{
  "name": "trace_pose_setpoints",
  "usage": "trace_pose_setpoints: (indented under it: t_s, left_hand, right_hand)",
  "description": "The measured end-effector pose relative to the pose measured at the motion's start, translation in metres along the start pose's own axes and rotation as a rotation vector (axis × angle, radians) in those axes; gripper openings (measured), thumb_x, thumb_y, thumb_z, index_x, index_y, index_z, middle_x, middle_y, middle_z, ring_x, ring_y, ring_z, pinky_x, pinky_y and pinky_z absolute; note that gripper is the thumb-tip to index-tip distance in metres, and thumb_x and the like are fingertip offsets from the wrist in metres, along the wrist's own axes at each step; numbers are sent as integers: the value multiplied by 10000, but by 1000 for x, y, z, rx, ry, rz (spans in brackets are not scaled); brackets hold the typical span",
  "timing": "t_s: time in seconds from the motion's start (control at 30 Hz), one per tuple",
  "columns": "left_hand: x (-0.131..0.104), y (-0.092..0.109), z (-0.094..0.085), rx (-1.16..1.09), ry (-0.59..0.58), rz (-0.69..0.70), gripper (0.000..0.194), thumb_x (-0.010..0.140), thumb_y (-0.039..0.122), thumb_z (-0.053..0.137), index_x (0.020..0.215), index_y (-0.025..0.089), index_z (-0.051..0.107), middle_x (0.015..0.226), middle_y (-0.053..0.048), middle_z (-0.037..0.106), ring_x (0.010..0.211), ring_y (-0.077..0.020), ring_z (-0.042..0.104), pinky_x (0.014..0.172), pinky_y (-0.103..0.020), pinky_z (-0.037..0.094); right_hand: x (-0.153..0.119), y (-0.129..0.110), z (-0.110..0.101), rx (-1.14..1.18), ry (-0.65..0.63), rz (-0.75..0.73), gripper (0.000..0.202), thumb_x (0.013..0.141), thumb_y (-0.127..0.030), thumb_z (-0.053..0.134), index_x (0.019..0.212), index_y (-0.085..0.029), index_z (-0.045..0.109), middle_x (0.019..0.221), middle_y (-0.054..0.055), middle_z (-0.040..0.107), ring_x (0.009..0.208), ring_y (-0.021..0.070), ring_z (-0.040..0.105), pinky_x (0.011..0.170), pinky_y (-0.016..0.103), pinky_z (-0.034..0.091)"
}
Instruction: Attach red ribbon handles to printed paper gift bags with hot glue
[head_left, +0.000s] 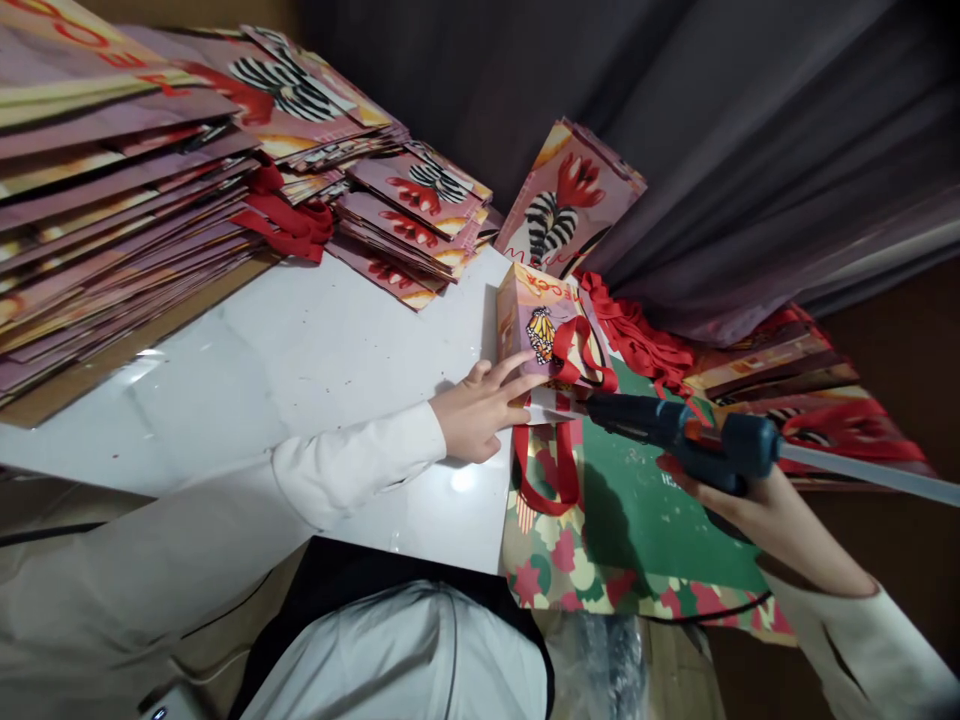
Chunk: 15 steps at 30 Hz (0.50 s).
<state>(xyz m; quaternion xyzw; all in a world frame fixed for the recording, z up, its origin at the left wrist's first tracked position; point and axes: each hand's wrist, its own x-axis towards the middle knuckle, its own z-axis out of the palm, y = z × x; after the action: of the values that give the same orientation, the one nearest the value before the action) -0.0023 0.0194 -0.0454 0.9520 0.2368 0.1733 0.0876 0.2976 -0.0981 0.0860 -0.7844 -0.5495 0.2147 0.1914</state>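
My left hand [480, 412] rests its outstretched, spread fingers at the near edge of a small printed paper gift bag [517, 330] with a butterfly picture. A red ribbon handle [576, 350] loops over this bag, and another red ribbon [546, 503] hangs from its near end. My right hand [731, 505] is wrapped round a dark blue hot glue gun [645, 418], whose nozzle points left at the bag's open end, near a white flap [551, 406]. Whether the nozzle touches the bag I cannot tell. A long translucent glue stick [862, 470] sticks out of the gun's back.
Stacks of flat printed bags [135, 230] fill the left of the white table [337, 340]; smaller stacks [420, 215] lie behind. Under the gun is a green patterned bag [645, 520]. A heap of red ribbons [637, 325] and more bags [810, 390] lie right, before a grey curtain [712, 130].
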Motion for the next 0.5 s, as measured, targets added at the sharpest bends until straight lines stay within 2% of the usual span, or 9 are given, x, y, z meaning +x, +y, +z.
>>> trace_pose_setpoints:
  t_s: [0.1,0.2,0.3,0.37,0.5]
  left_hand:
    - [0,0,0,9,0,-2,557,638,156,600,1176,283,667,1561,-57,311,1462,-383,102,989,-521,311]
    - [0,0,0,13,9,1,564,651,142,586,1192,286,656,1551,-65,323,1464,-381,114,987,-521,310]
    - [-1,0,-1,31,-1,3,546,667,136,582,1190,280,645,1541,-75,332,1466,-379,114,971,-514,326]
    - [-1,1,0,47,-14,-3,535,686,136,582,1199,282,631,1534,-75,338,1464,-381,118,960,-504,340]
    - [-1,2,4,84,-6,-18,512,749,137,577,1239,285,603,1503,-68,370,1459,-375,136,943,-469,364]
  right_hand:
    - [-5,15,0,86,20,126,437,543,-438,818,914,-257,674,914,61,751,790,298,699,647,352,581]
    - [-9,37,0,189,37,322,335,523,-402,860,711,-246,630,660,19,690,554,228,637,449,307,507]
    - [-10,58,4,342,38,445,414,501,-414,885,583,-223,527,495,-21,586,409,168,557,380,275,449]
    - [-9,71,7,464,54,467,411,523,-421,884,645,-215,550,507,-30,601,406,167,571,393,277,469]
    - [4,100,14,650,86,454,398,599,-359,859,887,-206,630,675,9,721,518,200,671,460,280,530]
